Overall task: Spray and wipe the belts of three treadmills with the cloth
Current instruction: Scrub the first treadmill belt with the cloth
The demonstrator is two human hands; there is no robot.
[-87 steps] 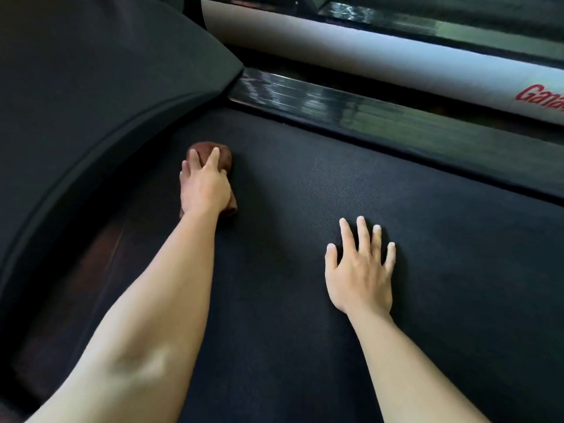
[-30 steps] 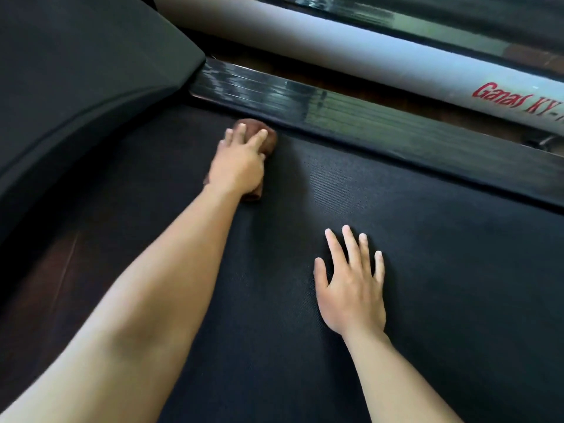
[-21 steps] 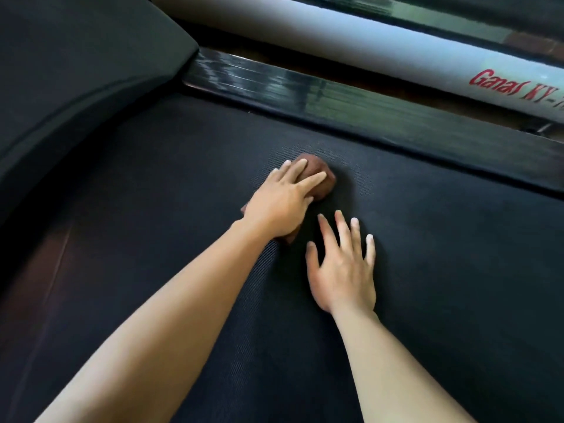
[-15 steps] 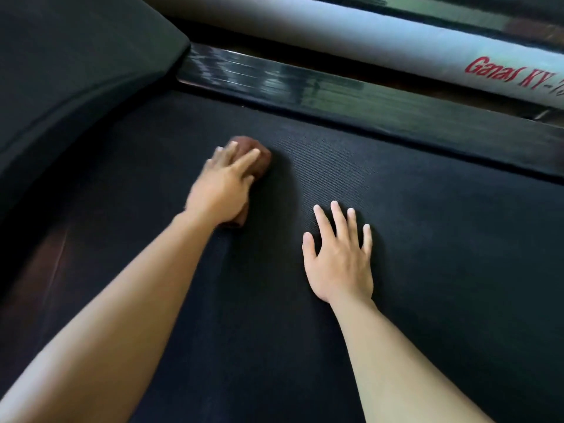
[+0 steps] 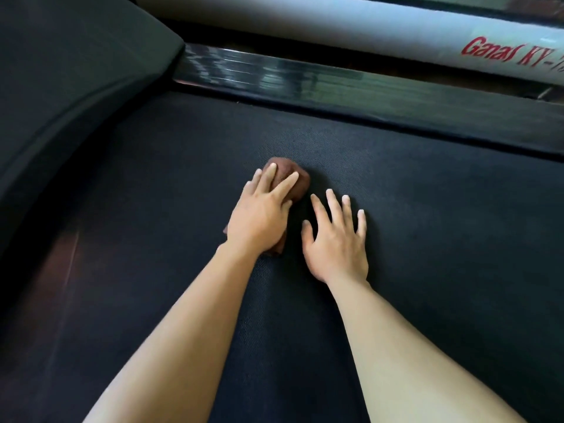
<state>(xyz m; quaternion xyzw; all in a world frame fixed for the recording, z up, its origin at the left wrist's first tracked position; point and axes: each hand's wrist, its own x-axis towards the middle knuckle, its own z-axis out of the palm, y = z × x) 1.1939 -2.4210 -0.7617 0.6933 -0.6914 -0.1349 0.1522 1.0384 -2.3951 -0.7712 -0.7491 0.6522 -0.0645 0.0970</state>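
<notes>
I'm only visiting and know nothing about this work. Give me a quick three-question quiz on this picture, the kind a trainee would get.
1. True or false: the right hand lies flat on the treadmill belt, fingers spread, holding nothing.
2. Which hand presses the brown cloth onto the belt? A) the left hand B) the right hand C) both
3. Fill in: the red lettering on the white bar beyond the belt begins with the word "____".

Key: 1 true; 2 A; 3 Ganas.
</notes>
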